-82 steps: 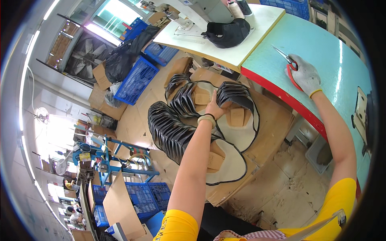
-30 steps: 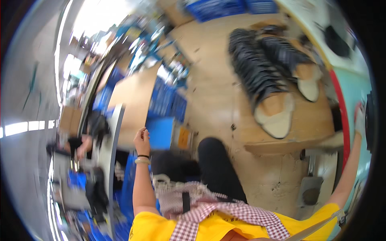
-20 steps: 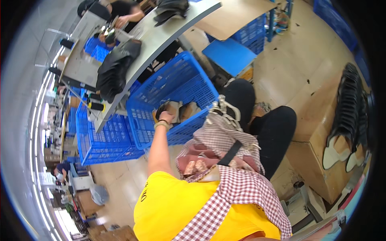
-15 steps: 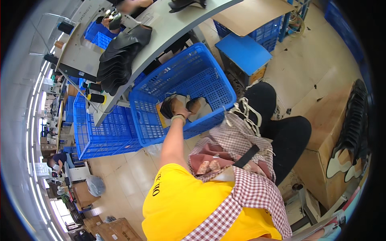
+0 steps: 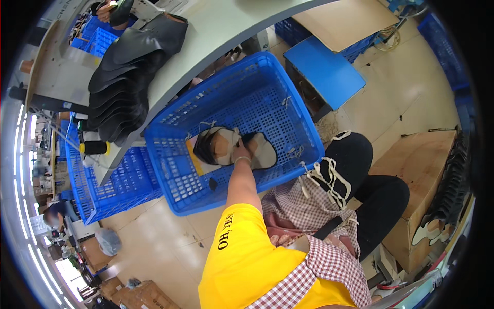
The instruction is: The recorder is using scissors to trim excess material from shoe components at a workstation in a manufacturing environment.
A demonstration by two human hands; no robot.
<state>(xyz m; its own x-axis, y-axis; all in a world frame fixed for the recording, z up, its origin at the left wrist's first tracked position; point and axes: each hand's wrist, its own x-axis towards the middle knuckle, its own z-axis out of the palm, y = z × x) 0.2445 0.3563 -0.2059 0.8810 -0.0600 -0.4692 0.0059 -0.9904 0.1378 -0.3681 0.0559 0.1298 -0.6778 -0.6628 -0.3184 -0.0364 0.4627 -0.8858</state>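
Observation:
My left hand [image 5: 242,152] reaches down into a blue plastic basket [image 5: 171,205]. Its fingers are bent around the right edge of a bundle of shoe-upper pieces [image 5: 221,146], black with tan and off-white. Part of the grip is hidden. Close to the hand's right side lies a second bundle of off-white and black upper pieces [image 5: 264,153]. Under the first bundle a sheet with a yellow edge [image 5: 195,160] shows. A small dark scrap [image 5: 213,183] lies by the basket's near wall. My right hand does not show.
A tabletop [image 5: 216,31] carries a fanned stack of black pieces [image 5: 123,77] and thread spools [image 5: 95,148]. Another person's hand [image 5: 105,13] is at the far left. Nearby are a second basket [image 5: 113,177], a blue-topped stool [image 5: 327,67] and a brown box [image 5: 411,165] beside more pieces.
The view has shifted closer to the basket. My left hand has moved from the top of the left bundle to its right edge, nearer the second bundle.

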